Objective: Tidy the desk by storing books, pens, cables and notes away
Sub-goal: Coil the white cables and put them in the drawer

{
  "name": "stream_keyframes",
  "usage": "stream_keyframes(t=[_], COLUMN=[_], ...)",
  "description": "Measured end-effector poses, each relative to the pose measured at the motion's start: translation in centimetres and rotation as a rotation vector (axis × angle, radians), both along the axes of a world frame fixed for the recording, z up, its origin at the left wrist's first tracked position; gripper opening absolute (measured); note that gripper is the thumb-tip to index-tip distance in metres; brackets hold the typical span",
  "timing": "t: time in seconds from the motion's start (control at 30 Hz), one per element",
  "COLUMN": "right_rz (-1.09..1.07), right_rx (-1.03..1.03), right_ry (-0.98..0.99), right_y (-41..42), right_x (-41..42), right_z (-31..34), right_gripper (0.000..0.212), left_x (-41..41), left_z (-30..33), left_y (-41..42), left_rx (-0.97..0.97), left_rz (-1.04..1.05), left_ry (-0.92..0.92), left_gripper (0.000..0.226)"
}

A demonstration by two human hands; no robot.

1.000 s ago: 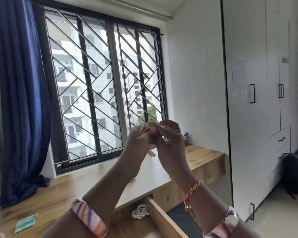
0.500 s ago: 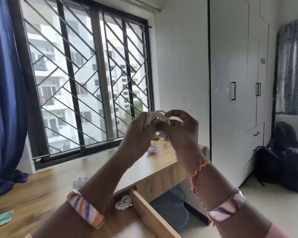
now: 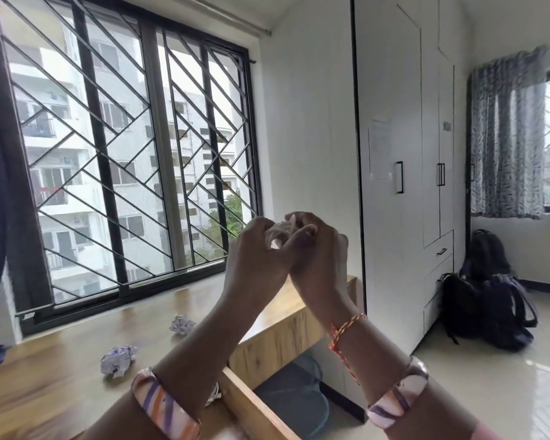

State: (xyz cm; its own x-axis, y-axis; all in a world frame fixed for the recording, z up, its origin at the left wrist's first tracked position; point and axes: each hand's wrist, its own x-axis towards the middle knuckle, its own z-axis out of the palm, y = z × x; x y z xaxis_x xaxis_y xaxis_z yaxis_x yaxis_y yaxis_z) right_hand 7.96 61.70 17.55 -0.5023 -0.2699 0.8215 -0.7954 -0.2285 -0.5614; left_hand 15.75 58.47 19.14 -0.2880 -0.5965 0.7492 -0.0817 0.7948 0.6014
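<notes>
We hold a small white cable coiled up at chest height above the desk, our left hand and right hand both curled round it with fingertips pinching the loops. It looks light, limp and springy, so the coil will likely loosen unless we keep pinching across all the loops at once. The open drawer lies right below.

White cable coiled into a small bundle, pinched between my left hand and right hand, raised above the desk, probably looped round my fingers.
</notes>
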Motion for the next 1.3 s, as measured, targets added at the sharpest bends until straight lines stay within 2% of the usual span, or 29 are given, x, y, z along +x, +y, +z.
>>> stream_keyframes(t=[0.07,0.13,0.23,0.3,0.37,0.47,0.53,0.67,0.77,0.83,0.93,1.0,1.07,1.17,1.23,1.3], right_rz=[0.086,0.339,0.893,0.989,0.986,0.928,0.808,0.527,0.453,0.422,0.186,-0.002,-0.084,-0.062,0.060,0.297], right_rx=[0.045,0.103,0.105,0.133,0.156,0.097,0.055,0.046,0.063,0.072,0.104,0.123,0.155,0.143,0.106,0.054], right_ry=[0.017,-0.049,-0.457,-0.583,-0.547,-0.463,-0.413,-0.299,-0.258,-0.239,0.019,0.258,0.373,0.303,0.116,-0.158], right_y=[0.2,0.6,1.7,1.8,1.4,1.0,0.7,-0.2,-0.8,-1.3,-1.3,-0.8,-0.4,-0.1,0.1,0.3], right_x=[0.4,0.5,-0.2,-0.9,-1.2,-0.9,-1.2,-2.5,-3.1,-3.2,-2.4,-1.2,0.3,1.7,2.0,2.2], right_z=[0.2,0.6,1.3,1.6,1.3,1.1,1.4,2.3,1.9,1.7,1.8,1.5,1.3,1.5,1.7,1.8], right_gripper=[0.012,0.024,0.027,0.023,0.024,0.016,0.010,0.020,0.027,0.028,0.016,0.010,0.015,0.011,0.005,0.012], left_x=[-0.2,0.2,1.7,2.4,2.5,2.5,2.8,3.3,3.1,2.8,2.2,1.7,1.1,0.4,0.3,0.4], left_z=[0.3,0.6,1.2,1.3,1.2,1.0,1.1,1.8,2.4,2.4,2.7,3.1,3.4,3.2,2.7,2.6], left_y=[-0.7,-1.9,-3.4,-3.8,-3.9,-3.8,-3.6,-3.4,-3.7,-4.0,-4.2,-4.4,-4.3,-3.8,-3.8,-3.9], left_rx=[0.041,0.202,0.522,0.615,0.608,0.551,0.537,0.577,0.649,0.717,0.771,0.752,0.643,0.290,0.062,0.027], left_rz=[0.004,-0.146,-0.535,-0.734,-0.829,-0.846,-0.805,-0.649,-0.555,-0.602,-0.647,-0.528,-0.336,-0.082,0.035,0.030], left_ry=[0.062,0.172,0.260,0.284,0.258,0.243,0.263,0.365,0.385,0.402,0.420,0.467,0.514,0.569,0.524,0.507], left_gripper=[0.030,0.022,0.017,0.017,0.019,0.025,0.030,0.016,0.025,0.025,0.005,0.006,0.014,0.013,0.013,0.013])
